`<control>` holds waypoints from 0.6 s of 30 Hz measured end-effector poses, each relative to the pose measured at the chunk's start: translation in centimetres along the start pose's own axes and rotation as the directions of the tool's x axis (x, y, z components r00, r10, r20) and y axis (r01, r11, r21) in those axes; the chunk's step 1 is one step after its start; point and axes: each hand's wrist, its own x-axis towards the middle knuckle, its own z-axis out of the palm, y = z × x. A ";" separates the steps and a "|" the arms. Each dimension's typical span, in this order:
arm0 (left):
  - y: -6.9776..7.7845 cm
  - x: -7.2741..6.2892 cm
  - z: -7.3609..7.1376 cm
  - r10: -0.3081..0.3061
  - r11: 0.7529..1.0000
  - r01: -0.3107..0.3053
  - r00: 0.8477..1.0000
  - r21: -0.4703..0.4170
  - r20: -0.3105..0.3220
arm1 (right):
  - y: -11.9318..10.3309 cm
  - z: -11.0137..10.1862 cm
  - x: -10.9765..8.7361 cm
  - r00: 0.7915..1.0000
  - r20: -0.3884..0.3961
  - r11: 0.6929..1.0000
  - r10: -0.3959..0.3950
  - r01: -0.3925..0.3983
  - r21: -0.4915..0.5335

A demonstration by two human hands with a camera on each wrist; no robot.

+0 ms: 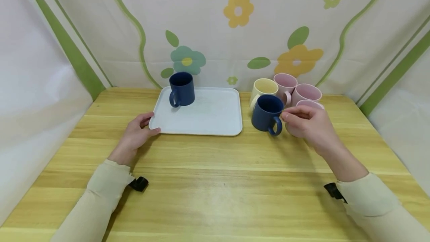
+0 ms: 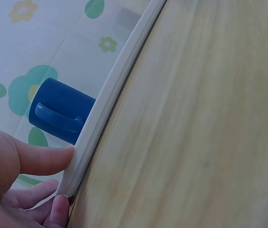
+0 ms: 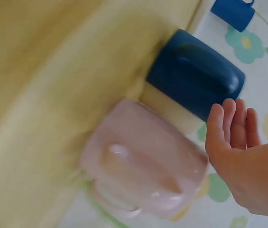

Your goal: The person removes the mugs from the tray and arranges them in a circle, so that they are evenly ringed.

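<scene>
My left hand [image 1: 134, 135] grips the near left corner of a white rectangular tray [image 1: 215, 120], its thumb [image 2: 48, 159] against the rim. A dark blue mug [image 1: 183, 89] stands upright on the tray's left part. Right of the tray, a second dark blue mug [image 1: 265, 114] stands on the table, handle toward me. My right hand [image 1: 312, 126] is beside that mug's rim, its fingers [image 3: 238, 123] extended and holding nothing; whether they touch the rim I cannot tell. Behind it are a cream-yellow mug [image 1: 266, 85] and several pink mugs [image 1: 307, 92], one partly hidden by the hand.
The wooden table [image 1: 215, 182] reaches back to a white curtain [image 1: 201, 18] with flower prints. More curtain hangs along the left and right sides. The mugs on the right stand close together near the back edge.
</scene>
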 end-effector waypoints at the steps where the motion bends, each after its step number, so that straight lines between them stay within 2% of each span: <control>1: 0.0 0.0 0.0 -0.001 1.000 0.001 1.000 0.002 -0.001 | -0.4 0.2 0.0 1.000 -0.009 0.999 -0.024 0.024 -0.032; 4: 0.0 0.0 0.0 -0.005 1.000 0.006 1.000 0.004 -0.008 | -1.6 1.1 0.4 0.999 -0.010 0.996 -0.051 0.050 -0.070; 9: 0.0 0.0 0.1 -0.007 1.000 0.008 1.000 0.007 -0.018 | -3.4 3.8 1.6 0.995 0.067 0.996 -0.073 0.070 0.052; 14: 0.0 0.1 0.2 -0.012 1.000 0.012 1.000 0.000 -0.018 | -4.8 7.0 3.2 0.988 0.124 0.993 -0.094 0.084 0.080; 18: -0.1 0.1 0.1 -0.017 1.000 0.017 1.000 -0.018 -0.014 | -5.4 9.3 4.7 0.980 0.183 0.991 -0.081 0.059 0.122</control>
